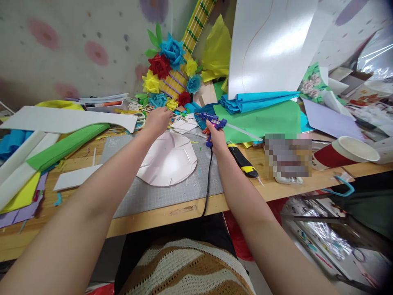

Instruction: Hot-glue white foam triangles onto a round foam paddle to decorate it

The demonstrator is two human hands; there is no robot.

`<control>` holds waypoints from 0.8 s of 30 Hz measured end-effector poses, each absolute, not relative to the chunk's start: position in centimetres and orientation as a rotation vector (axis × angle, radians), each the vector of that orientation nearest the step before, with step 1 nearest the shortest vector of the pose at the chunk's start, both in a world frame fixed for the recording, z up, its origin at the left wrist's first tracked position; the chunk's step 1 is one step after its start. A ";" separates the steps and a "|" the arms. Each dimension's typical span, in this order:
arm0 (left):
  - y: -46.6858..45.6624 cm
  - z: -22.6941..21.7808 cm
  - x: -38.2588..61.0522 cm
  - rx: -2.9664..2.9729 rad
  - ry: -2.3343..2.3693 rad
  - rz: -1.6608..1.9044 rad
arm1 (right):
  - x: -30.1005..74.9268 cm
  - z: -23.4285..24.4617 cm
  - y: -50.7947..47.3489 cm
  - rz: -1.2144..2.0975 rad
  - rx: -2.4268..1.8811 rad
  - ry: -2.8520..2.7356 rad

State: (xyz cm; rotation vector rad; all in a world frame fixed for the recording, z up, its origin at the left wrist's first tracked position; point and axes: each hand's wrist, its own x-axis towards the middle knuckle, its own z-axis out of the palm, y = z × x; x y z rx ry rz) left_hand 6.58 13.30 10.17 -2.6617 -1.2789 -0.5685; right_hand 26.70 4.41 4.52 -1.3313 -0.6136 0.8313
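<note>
My right hand (216,140) grips a blue glue gun (211,119) whose nozzle points left, and its black cord (208,180) runs down over the table's front edge. My left hand (158,120) reaches past a pale pink paper dome (168,160) lying on a grey cutting mat (172,192). Its fingers are closed near small white paper pieces (184,125); what they pinch is hidden.
A paper guitar with several coloured paper flowers (170,69) leans at the back. Green and blue paper sheets (260,110), white foam boards (64,119), a yellow-black utility knife (244,162) and a tipped red paper cup (340,153) lie on the wooden table (307,180).
</note>
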 end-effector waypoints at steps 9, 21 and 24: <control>9.0 9.4 4.3 -2.773 -2.358 -1.949 | 26.3 5.5 2.9 1.109 -1.232 -0.982; 7.9 8.2 1.4 -3.051 -2.473 -1.160 | 26.1 5.7 1.6 1.336 -1.268 -1.406; 7.7 8.7 2.1 -2.968 -2.260 -0.848 | 26.7 5.5 1.7 1.321 -1.256 -1.320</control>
